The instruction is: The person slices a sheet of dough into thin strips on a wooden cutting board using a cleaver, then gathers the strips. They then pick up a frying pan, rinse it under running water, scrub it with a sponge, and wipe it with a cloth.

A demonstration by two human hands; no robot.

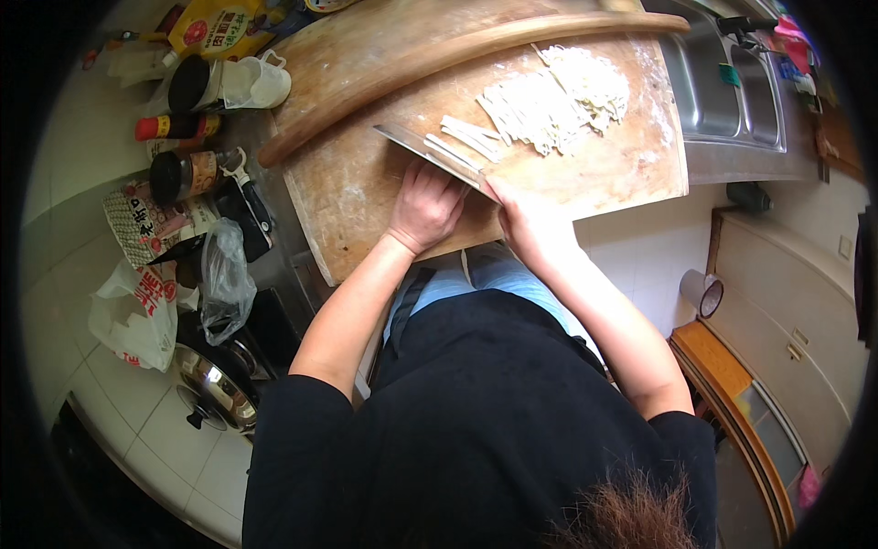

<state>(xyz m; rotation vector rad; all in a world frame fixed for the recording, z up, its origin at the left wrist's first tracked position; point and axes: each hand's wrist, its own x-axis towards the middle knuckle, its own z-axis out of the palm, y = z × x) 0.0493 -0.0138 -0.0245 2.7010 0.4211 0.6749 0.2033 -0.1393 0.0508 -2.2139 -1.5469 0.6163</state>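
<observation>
A wide-bladed kitchen knife (432, 159) stands on edge over a floured wooden board (343, 219). My right hand (531, 226) is closed around its handle, which the fingers hide. My left hand (429, 206) lies against the near side of the blade, fingers bent and pressed down; whatever is under them is hidden. Just beyond the blade lie several cut strips of dough (470, 137). Farther up the board are a spread of cut noodles (528, 110) and a loose heap of noodles (590, 82) touching it.
A long wooden rolling pin (439, 58) lies across the board's far part. At left stand a plastic measuring jug (264, 82), jars, a red-capped bottle (168, 127), a peeler (252, 199), plastic bags (228, 281) and a lidded pan (216, 388). A steel sink (706, 89) adjoins at right.
</observation>
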